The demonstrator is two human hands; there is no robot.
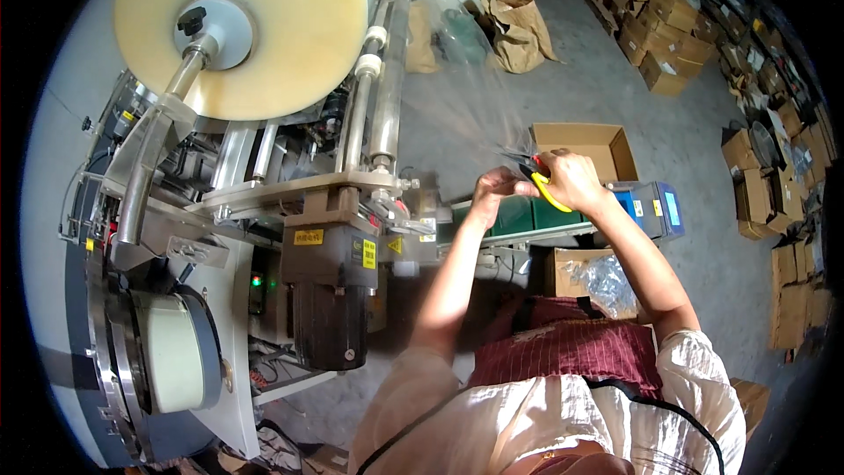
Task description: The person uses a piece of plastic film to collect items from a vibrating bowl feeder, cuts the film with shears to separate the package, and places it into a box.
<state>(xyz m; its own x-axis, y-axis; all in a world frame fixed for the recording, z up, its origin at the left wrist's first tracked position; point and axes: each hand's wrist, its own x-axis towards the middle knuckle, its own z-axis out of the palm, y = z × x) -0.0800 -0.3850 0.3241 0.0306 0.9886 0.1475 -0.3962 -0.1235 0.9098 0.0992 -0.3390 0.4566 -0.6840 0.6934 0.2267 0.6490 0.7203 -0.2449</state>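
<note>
My right hand (573, 180) grips a hand tool with a yellow handle (550, 193), a touch of red and a dark pointed end aimed left. Whether it is scissors or pliers I cannot tell. Just left of the tool, my left hand (496, 193) has its fingers curled, apparently around the lower end of clear plastic film (470, 92). This sheer film runs down from the upper rollers toward both hands. Its exact edge between my fingers is hard to see.
A packaging machine (334, 290) with a large film roll (299, 44) and metal rollers (387, 79) fills the left side. Below my hands runs a green conveyor (554, 214). An open carton (585, 136) lies beyond it; another box (563, 273) holds clear plastic. Cartons (673, 53) line the right.
</note>
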